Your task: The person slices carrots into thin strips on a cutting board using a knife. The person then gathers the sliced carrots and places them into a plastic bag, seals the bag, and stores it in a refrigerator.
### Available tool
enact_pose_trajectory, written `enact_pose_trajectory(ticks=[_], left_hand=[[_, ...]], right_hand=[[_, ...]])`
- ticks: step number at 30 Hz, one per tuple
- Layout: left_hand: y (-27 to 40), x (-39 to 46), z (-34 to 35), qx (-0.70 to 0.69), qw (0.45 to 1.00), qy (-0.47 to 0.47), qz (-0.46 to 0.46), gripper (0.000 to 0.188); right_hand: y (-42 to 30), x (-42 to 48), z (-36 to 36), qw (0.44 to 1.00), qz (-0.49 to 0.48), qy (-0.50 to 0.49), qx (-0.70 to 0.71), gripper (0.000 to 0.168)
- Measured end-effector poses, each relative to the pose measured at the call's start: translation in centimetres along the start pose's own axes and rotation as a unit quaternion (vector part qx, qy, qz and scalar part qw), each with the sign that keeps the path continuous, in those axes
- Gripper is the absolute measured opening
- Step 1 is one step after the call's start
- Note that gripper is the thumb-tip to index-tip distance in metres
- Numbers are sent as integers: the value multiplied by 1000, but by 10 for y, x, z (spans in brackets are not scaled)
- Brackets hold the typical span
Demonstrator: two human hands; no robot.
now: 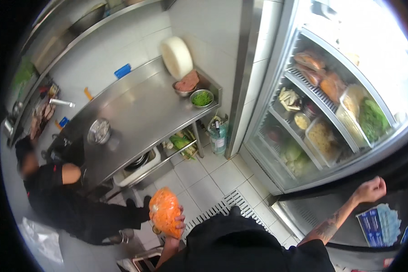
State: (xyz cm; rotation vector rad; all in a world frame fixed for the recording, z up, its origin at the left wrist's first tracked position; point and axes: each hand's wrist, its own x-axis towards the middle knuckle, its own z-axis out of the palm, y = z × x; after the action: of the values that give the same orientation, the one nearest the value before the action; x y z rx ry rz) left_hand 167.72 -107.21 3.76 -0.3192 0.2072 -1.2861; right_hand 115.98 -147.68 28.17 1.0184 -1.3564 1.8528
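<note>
My left hand (180, 221) holds up a full plastic bag of orange shredded food (164, 210), perhaps grated carrot, at the lower middle. On the right, my right hand (374, 190) is raised beside the dark edge of the open fridge door (353, 170); whether its curled fingers grip that edge cannot be told. Behind it stands the lit fridge, with bagged orange food (332, 86), a tub with leafy greens (374, 119) and a tub of pale food (321, 139) on its shelves.
A co-worker in black (74, 207) stands at the left by the steel counter (139, 98). On the counter are a bowl of chopped greens (202, 98), a bowl with pink meat (187, 83) and another metal bowl (99, 131). A floor drain grate (238, 200) lies before me.
</note>
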Motion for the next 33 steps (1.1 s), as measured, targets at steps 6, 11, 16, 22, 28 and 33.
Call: enact_pose_trajectory(ticks=[6,11,16,22,28,33], left_hand=[[-18,86,20,81,992,12,-100,80],[-1,133,14,59,981,6,-185,86],[49,195,47,99,967,22,-236,93],[145,236,82,200,971,53,-123,102],[267,246,95,406,903,119,-71,83],[257,276,139,220,962,91,-135,102]], right_hand=[[-101,-109,165,882,-206,-405,127,27],[-221,-140,285,784,-351,-498,117,49],[-275,-124,391,626,-635,-388,-234,86],[-330,-128,420,571,-613,-492,-237,84],[-364,-157,444,496,-590,-542,-336,61],[-373,-147,422,447,-606,-527,-393,59]])
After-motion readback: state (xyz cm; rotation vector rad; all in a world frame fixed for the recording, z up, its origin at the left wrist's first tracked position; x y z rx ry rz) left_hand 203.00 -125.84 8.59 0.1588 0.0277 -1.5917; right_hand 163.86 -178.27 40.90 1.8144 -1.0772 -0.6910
